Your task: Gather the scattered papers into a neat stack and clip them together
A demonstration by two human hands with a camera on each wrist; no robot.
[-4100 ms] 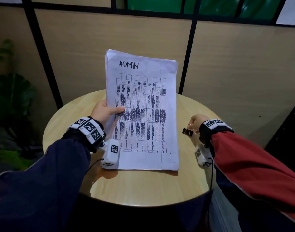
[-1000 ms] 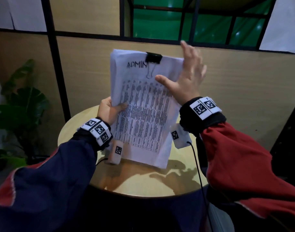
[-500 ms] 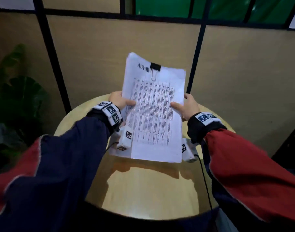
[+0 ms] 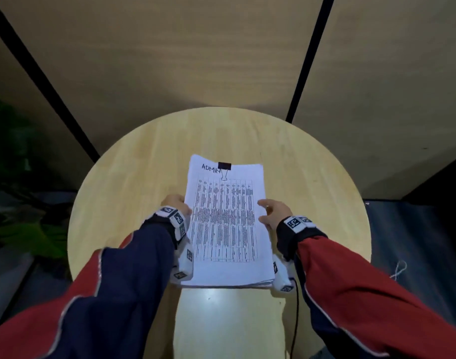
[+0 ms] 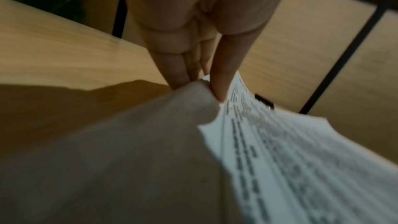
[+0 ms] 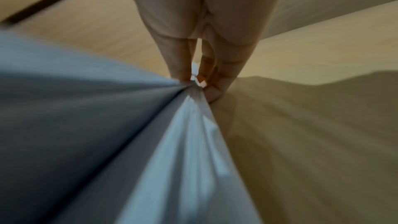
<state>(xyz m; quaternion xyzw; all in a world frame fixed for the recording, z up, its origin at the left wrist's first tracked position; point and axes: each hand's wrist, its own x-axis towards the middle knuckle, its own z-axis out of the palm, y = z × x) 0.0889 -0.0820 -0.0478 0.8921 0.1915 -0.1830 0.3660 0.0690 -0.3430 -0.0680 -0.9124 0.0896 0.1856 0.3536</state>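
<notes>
A stack of white papers (image 4: pixel 225 224), headed "ADMIN" with a printed table, is held almost flat just above the round wooden table (image 4: pixel 133 177). A black binder clip (image 4: pixel 224 166) grips the middle of its top edge. My left hand (image 4: pixel 176 204) pinches the stack's left edge, thumb on top and fingers below, as the left wrist view shows for the papers (image 5: pixel 280 151) and clip (image 5: pixel 264 101). My right hand (image 4: pixel 272 213) pinches the right edge; in the right wrist view the papers (image 6: pixel 189 142) fan out from the fingertips.
Tan wall panels with black dividers (image 4: pixel 308 58) stand behind the table. A green plant (image 4: pixel 22 229) sits in the dark at the left. A cable (image 4: pixel 295 320) hangs from my right wrist past the table's near edge.
The right hand put the clip on the top edge, then came down to take the right edge. Both hands have lowered the stack from upright to nearly flat over the table.
</notes>
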